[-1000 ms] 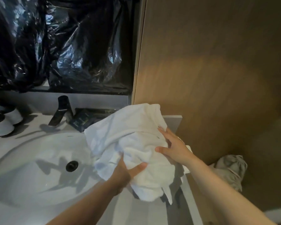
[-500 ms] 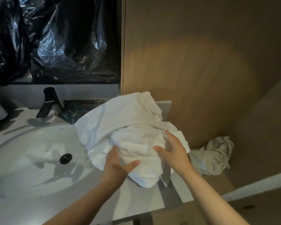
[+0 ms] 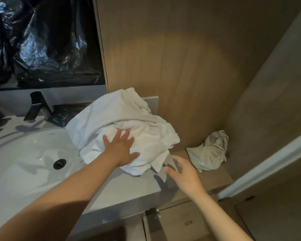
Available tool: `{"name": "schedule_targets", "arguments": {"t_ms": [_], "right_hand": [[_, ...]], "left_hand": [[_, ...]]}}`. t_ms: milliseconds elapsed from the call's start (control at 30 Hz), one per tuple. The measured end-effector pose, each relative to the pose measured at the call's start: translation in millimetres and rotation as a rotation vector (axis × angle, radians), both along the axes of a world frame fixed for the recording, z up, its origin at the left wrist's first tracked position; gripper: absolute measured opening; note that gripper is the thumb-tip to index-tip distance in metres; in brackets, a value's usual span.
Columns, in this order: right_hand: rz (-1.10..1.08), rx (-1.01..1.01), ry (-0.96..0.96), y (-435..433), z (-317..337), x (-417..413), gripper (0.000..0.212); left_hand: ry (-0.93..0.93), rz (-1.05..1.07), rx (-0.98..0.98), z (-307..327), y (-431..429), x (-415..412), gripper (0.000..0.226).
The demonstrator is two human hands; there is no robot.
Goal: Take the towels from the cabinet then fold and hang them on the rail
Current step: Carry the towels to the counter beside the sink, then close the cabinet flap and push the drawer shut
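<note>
- The sink [image 3: 21, 171] is the largest thing here and serves as the landmark. The grey counter [image 3: 129, 190] runs on from its right rim.
- The towels [image 3: 129, 117], white terry in one crumpled heap, lie on that counter just right of the sink, with their left edge lapping over the basin rim. They look soft, limp and light, though bulky. With no stiffness to lift by, the layers will likely slide and trail unless taken by an edge or two corners.
- The left hand [image 3: 120, 148] lies flat on the heap's near side, fingers spread and straight, pressing rather than gripping.
- The right hand [image 3: 182, 171] is farther right of the sink, beyond the heap, with fingers loosely apart and holding nothing.
- The loose corner [image 3: 159, 162] hangs off the heap's right side, near that hand. It looks the best place to pinch and draw a single towel free.
</note>
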State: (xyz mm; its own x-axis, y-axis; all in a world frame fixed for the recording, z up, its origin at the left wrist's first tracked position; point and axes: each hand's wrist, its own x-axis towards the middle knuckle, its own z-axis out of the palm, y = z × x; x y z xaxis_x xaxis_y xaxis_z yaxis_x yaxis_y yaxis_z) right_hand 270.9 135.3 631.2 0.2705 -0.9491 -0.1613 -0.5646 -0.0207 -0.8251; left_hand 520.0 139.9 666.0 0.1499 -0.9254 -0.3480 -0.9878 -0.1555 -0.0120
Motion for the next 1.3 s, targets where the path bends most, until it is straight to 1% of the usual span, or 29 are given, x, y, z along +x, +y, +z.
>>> {"name": "schedule_targets", "arguments": {"t_ms": [100,167,200,300,333,400,500,600,700,800,1000,1167,1300], "right_hand": [[-0.049,0.020,0.057,12,1,-23,0.049],[-0.083,0.005,0.119,22,3,-35,0.042],[-0.089,-0.025,0.173,28,4,-40,0.039],[-0.087,-0.139,0.371,47,8,-52,0.041],[-0.098,-0.159,0.435,54,9,-55,0.042],[-0.121,-0.162,0.571,70,9,-61,0.043],[-0.133,-0.089,0.741,99,2,-70,0.043],[-0.167,0.014,0.856,132,-7,-80,0.044],[-0.240,0.118,0.892,166,-10,-93,0.045],[-0.322,0.183,0.896,200,-13,-110,0.045],[-0.497,0.286,0.869,248,-19,-150,0.062],[-0.567,0.314,0.831,265,-24,-191,0.057],[-0.582,0.336,0.794,274,-29,-240,0.055]], "left_hand": [[-0.054,-0.003,-0.066,9,-1,-15,0.066],[-0.104,-0.084,-0.151,15,5,-31,0.054],[-0.076,-0.147,-0.190,17,9,-41,0.050],[0.157,-0.314,-0.242,18,23,-64,0.043],[0.205,-0.359,-0.229,17,27,-67,0.040],[0.231,-0.437,-0.164,14,34,-69,0.038],[0.220,-0.553,-0.045,4,49,-68,0.047],[0.196,-0.663,0.006,-4,61,-69,0.046],[0.195,-0.769,0.054,-9,73,-80,0.043],[0.236,-0.857,0.077,-14,83,-97,0.045],[0.292,-0.949,0.107,-26,97,-145,0.047],[0.293,-1.010,0.133,-35,97,-209,0.045],[0.312,-1.028,0.154,-46,98,-272,0.045]]}}
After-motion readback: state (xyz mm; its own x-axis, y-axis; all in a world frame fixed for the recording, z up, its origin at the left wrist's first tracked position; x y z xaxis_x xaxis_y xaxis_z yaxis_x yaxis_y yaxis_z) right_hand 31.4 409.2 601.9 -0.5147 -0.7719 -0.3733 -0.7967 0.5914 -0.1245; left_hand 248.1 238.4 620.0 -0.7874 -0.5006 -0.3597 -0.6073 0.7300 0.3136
